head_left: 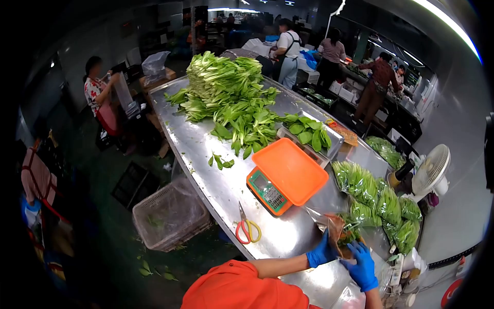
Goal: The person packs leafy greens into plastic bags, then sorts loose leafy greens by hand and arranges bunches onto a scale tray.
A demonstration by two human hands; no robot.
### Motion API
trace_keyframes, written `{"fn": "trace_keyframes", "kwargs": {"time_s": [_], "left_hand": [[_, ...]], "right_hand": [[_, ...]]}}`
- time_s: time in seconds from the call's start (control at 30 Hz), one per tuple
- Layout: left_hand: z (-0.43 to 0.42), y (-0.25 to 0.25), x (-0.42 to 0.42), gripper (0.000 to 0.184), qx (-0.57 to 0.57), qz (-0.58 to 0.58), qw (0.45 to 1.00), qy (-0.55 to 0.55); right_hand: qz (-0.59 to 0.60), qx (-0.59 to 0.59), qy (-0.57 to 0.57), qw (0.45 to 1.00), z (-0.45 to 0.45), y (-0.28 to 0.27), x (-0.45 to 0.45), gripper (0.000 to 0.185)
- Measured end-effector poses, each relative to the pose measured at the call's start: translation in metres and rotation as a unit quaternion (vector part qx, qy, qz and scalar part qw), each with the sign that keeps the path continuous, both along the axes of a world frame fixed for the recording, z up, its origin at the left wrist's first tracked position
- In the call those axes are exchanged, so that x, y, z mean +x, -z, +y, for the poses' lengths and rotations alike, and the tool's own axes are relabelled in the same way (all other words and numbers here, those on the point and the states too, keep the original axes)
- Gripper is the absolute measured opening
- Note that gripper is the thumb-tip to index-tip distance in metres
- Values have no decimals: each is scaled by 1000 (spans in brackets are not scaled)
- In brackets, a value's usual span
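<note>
I judge step: bagging greens (pixel 351 235), next needing steady hold | Left hand (pixel 323 251): grasping bag (pixel 335 226) | Right hand (pixel 363 265): closure unclear | Scale (pixel 289 172): hands' 11 o'clock

"What's the left hand (pixel 322 252) doing?"
"Holding a bag (pixel 335 225) of greens (pixel 351 235); the right hand (pixel 363 266), fingers spread, is at it."
"And the scale (pixel 268 193)?"
"On the metal table (pixel 280 239), scissors (pixel 247 227) near it, a leafy pile (pixel 226 85) beyond."

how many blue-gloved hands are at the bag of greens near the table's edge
2: the left hand on the bag's left side, and the right hand on its right. No other hand shows there; neither is fully hidden.
</note>
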State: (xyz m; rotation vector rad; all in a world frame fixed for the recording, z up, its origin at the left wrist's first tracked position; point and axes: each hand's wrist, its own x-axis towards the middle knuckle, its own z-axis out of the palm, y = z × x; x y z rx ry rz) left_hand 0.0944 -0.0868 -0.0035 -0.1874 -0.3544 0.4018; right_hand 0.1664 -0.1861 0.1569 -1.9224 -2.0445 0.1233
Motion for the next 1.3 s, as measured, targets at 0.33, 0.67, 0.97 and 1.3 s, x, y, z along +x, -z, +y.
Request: {"fn": "trace_keyframes", "kwargs": {"time_s": [0.33, 0.67, 0.97, 1.3], "left_hand": [[31, -22, -63, 32, 222, 387, 894, -29], [60, -33, -51, 32, 458, 526, 645, -312], [111, -44, -37, 83, 570, 551, 170, -586], [92, -89, -31, 53, 638, 430, 515, -379]], "right_hand": [[203, 112, 116, 966, 42, 40, 43, 12], [46, 89, -67, 993, 42, -4, -2, 64], [44, 199, 3, 979, 52, 12, 10, 36], [6, 315, 38, 948, 51, -26, 27, 19]]}}
